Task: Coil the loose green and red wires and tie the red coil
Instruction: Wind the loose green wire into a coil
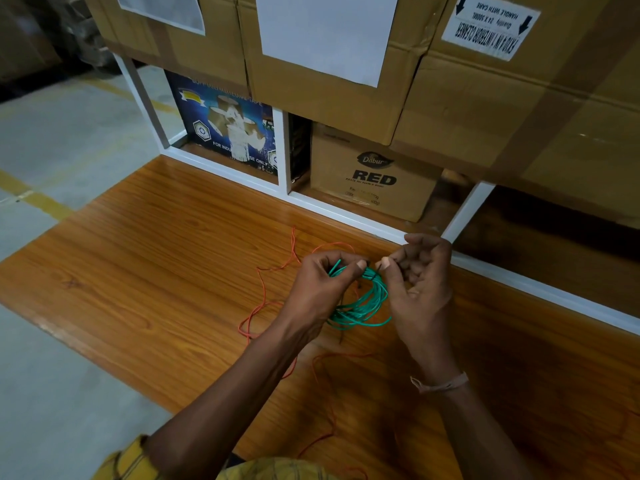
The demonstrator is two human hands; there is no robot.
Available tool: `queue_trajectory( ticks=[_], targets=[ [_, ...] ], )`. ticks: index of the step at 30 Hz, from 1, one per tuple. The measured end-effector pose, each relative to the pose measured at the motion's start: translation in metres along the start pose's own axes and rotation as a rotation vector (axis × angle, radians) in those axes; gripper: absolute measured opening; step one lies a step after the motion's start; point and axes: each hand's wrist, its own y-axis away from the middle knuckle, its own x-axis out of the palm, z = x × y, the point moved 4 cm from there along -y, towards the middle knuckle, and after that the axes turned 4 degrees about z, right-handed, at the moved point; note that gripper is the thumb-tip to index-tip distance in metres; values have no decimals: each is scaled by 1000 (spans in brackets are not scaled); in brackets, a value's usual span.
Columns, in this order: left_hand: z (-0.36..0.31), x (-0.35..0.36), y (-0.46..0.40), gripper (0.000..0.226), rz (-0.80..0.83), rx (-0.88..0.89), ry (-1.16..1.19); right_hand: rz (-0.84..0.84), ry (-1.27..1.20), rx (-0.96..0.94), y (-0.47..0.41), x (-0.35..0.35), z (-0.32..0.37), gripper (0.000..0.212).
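A green wire is wound into a coil of several loops and hangs between my two hands above the wooden table. My left hand grips the coil's top, thumb and fingers curled round the bundled strands. My right hand pinches a thin dark end of the wire at the coil's top between thumb and forefinger. The red wire lies loose and uncoiled on the table, running from behind my left hand down under my forearms toward the near edge.
A white shelf frame stands behind the table, holding a "Dabur RED" carton and a blue printed box. Large cardboard cartons overhang above. Grey floor with yellow lines lies to the left.
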Motion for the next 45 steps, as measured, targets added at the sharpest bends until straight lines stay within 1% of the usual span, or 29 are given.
queue_trajectory(
  ticks=[4, 7, 11, 14, 19, 24, 32, 37, 45],
  targets=[
    [-1, 0, 3, 18, -31, -4, 36, -19, -149, 85, -2, -1, 1, 45],
    [0, -1, 4, 16, -52, -2, 58, -42, -230, 163, 0, -1, 1, 39],
    [-2, -5, 7, 14, -69, 24, 69, 28, -202, 199, 5, -5, 3, 19],
    [-8, -7, 12, 10, -72, 68, 48, 80, -151, 179, 6, -10, 8, 12],
    [-15, -7, 17, 7, -68, 142, -20, 130, -109, 188, 4, -15, 9, 14],
    [-18, -5, 19, 8, -46, 161, -50, 150, -99, 205, 2, -19, 7, 15],
    [-19, -2, 19, 8, -33, 164, -47, 131, -91, 206, 1, -20, 9, 15],
    [-19, -2, 21, 9, -20, 183, -66, 118, -105, 247, 1, -20, 7, 16],
    [-17, -2, 22, 9, 22, 198, -123, 104, -159, 315, 6, -21, 2, 8]
  ],
)
